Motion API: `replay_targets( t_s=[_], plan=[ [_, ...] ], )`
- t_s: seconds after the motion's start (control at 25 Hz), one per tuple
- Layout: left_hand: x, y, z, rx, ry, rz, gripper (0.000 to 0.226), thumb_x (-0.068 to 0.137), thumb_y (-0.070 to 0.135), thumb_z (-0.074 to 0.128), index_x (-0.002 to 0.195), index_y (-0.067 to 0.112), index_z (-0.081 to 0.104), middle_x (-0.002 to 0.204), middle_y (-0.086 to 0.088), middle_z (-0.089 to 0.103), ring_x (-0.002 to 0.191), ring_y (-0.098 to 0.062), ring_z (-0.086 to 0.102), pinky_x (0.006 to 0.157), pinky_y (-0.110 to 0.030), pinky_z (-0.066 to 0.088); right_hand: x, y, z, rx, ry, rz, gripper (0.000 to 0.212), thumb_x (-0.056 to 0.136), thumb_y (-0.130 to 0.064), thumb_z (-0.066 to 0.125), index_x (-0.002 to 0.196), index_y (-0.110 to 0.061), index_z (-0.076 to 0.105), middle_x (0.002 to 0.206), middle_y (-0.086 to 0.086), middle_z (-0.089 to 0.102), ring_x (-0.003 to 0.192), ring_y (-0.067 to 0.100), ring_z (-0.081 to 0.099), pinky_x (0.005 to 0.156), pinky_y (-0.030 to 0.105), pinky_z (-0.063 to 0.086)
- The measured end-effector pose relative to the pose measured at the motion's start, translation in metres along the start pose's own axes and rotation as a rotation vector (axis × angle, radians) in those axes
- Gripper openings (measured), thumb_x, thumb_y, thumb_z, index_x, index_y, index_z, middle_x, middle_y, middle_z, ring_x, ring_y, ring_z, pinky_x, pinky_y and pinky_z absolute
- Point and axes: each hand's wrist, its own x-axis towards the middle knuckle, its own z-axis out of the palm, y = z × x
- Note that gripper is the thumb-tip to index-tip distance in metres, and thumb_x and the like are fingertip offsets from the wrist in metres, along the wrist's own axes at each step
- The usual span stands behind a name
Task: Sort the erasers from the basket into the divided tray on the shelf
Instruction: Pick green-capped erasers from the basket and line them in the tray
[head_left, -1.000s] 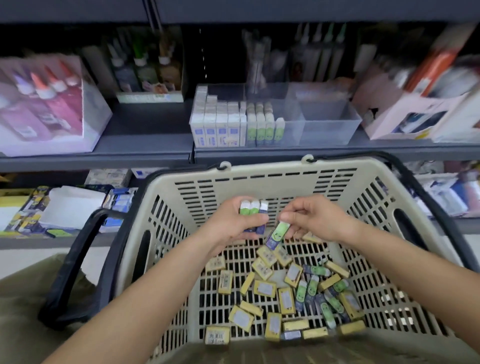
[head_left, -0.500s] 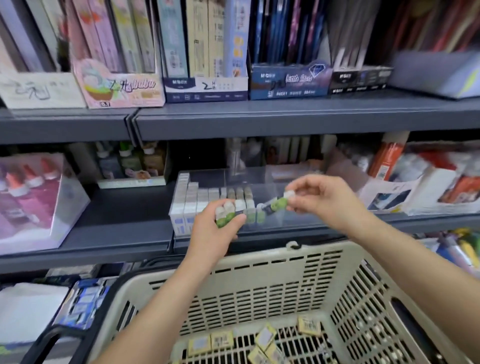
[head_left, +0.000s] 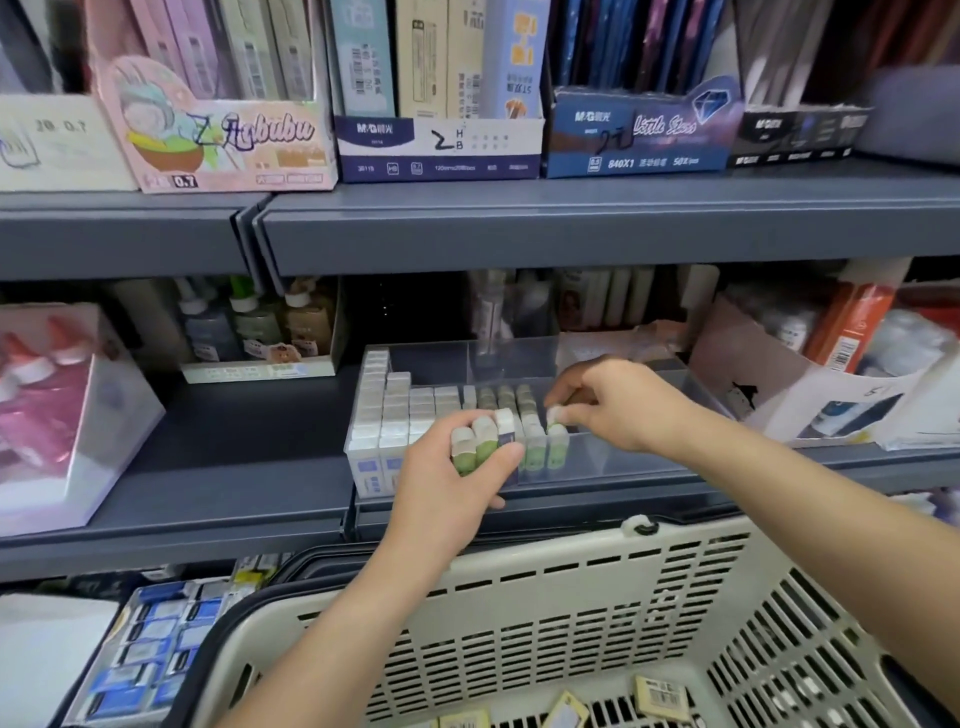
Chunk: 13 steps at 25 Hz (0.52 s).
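**Four erasers up at the tray, the rest down in the basket**

The person's left grip (head_left: 447, 483) is clenched round a bunch of three erasers (head_left: 483, 441). They stand side by side with their long axes close to upright, white ends up. Two wear green sleeves, and the one on the right wears a dark blue sleeve. The bunch is held in front of the clear front wall of the divided tray (head_left: 623, 467), above the edge of the grey shelf (head_left: 234, 452).

The right grip (head_left: 618, 405) reaches over that wall into the tray and pinches the white top of a single green eraser (head_left: 557, 434) between its fingertips. This one is also upright, with its green sleeve down. It stands at the front of the tray, just beside the right-most file of green ones.

In the tray the stock stands on end, tops up. I make out four files of white erasers with blue print (head_left: 395, 410) on the left, then three files of green-sleeved erasers (head_left: 506, 400). The pieces in each file are too blurred to count.

Below, the beige slotted basket (head_left: 571, 597) sits close under the shelf. At least three yellow erasers (head_left: 662, 696) lie flat on its floor, pointing different ways, with more cut off by the bottom edge.
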Motion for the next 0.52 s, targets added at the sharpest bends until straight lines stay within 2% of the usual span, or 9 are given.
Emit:
replay_targets(
  t_s=[0.12, 0.2, 0.32, 0.36, 0.44, 0.52],
  plan=[
    [0.004, -0.003, -0.001, 0.003, -0.015, -0.025, 0.019, 0.082, 0.015, 0.07, 0.089, 0.029, 0.059, 0.076, 0.001, 0.066, 0.049, -0.006, 0.062, 0.048, -0.013, 0.048, 0.003, -0.003, 0.002, -0.008, -0.074, 0.01, 0.014, 0.091, -0.026, 0.058, 0.099, -0.024, 0.069, 0.107, -0.004, 0.068, 0.092, 0.009, 0.059, 0.084, 0.022, 0.044],
    [0.005, -0.005, -0.002, 0.006, -0.031, -0.045, 0.013, 0.082, 0.017, 0.07, 0.089, 0.025, 0.062, 0.074, 0.0, 0.068, 0.05, -0.011, 0.063, 0.052, -0.022, 0.054, 0.002, -0.007, -0.001, -0.036, -0.1, 0.014, 0.017, 0.092, -0.026, 0.056, 0.102, -0.023, 0.069, 0.11, -0.004, 0.067, 0.094, 0.009, 0.058, 0.084, 0.021, 0.043],
    [0.007, -0.007, -0.003, -0.003, -0.055, -0.07, 0.007, 0.084, 0.019, 0.069, 0.087, 0.022, 0.063, 0.08, -0.002, 0.072, 0.055, -0.016, 0.065, 0.063, -0.036, 0.058, -0.005, -0.012, -0.006, -0.108, 0.019, -0.035, 0.021, 0.091, -0.027, 0.055, 0.109, -0.026, 0.066, 0.108, -0.006, 0.067, 0.1, 0.012, 0.06, 0.083, 0.023, 0.043],
    [0.007, -0.007, -0.004, 0.01, -0.063, -0.064, 0.006, 0.084, 0.02, 0.068, 0.085, 0.022, 0.063, 0.078, -0.001, 0.072, 0.052, -0.014, 0.063, 0.063, -0.034, 0.057, -0.009, -0.015, -0.007, -0.059, 0.062, -0.082, 0.023, 0.091, -0.025, 0.057, 0.111, -0.029, 0.065, 0.102, -0.01, 0.067, 0.097, 0.008, 0.06, 0.081, 0.021, 0.042],
    [0.006, -0.006, -0.004, 0.045, -0.08, -0.032, 0.007, 0.085, 0.021, 0.067, 0.081, 0.022, 0.062, 0.067, 0.004, 0.067, 0.045, -0.009, 0.057, 0.058, -0.025, 0.053, -0.019, -0.024, -0.006, 0.114, 0.035, -0.195, 0.028, 0.088, -0.021, 0.061, 0.113, -0.033, 0.063, 0.088, -0.02, 0.063, 0.086, -0.007, 0.057, 0.074, 0.007, 0.037],
    [0.005, -0.005, -0.005, 0.04, -0.098, -0.012, 0.005, 0.086, 0.019, 0.066, 0.083, 0.02, 0.062, 0.061, 0.006, 0.063, 0.044, -0.008, 0.055, 0.054, -0.023, 0.05, -0.025, -0.031, -0.002, 0.156, -0.013, -0.248, 0.026, 0.085, -0.02, 0.066, 0.108, -0.032, 0.065, 0.081, -0.022, 0.061, 0.08, -0.009, 0.056, 0.071, 0.003, 0.037]
  ],
)
